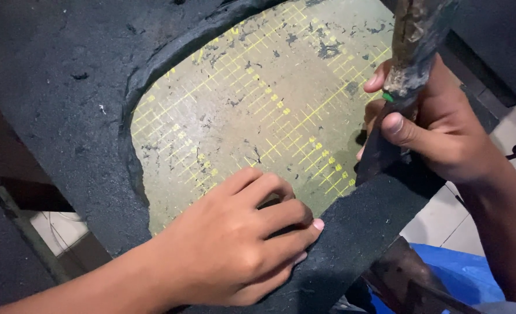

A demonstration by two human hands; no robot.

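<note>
A worn, grimy knife [406, 70] is gripped by the right hand [438, 128], the fingers wrapped tight round its handle and the thumb pressed along the dark blade, which points down toward the edge of the foam. A small green mark is seen on the handle just by the forefinger. The blade tip is met by the black foam sheet [66, 87] at the right end of a large rounded opening cut in it.

The left hand [240, 238] is laid flat, palm down, on the lower band of the foam, with nothing grasped; its fingers are bent, and the fingertips are set at the rim of the opening, just over the mat. The two hands are kept near one another, the left below and to the left of the right.

Through the opening a worn cutting mat [258, 99] is shown, dull green with a yellow grid, much scratched and stained. The foam lies on top of it. At the lower right, pale floor tiles [438, 224] and a blue sheet [461, 273] are seen beneath the work surface.
</note>
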